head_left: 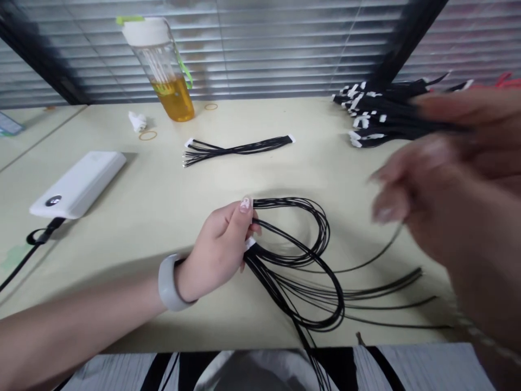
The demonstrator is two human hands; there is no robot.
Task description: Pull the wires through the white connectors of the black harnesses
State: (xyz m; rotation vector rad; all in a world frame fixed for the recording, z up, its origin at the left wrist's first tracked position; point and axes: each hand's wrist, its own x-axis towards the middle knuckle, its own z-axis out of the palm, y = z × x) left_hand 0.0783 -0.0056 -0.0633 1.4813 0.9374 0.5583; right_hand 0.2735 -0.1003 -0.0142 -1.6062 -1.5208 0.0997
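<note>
My left hand (223,239), with a grey band on its wrist, is closed around the connector end of a looped black wire harness (325,239). A white connector (249,243) shows just below its fingers. The thin wires curl to the right in loops, and several loose ends fan out over the table while others hang past the front edge. At the right my right hand (443,179) is raised and blurred, its fingertips pinched together. One thin black wire (378,254) runs up from the harness to these fingers.
A shorter black harness (240,147) lies mid-table. Bundled harnesses with white connectors (362,117) are piled at the back right. A bottle of amber liquid (173,98), rubber bands (147,135), small white pieces (137,121) and a white power bank (81,182) with a cable occupy the left side.
</note>
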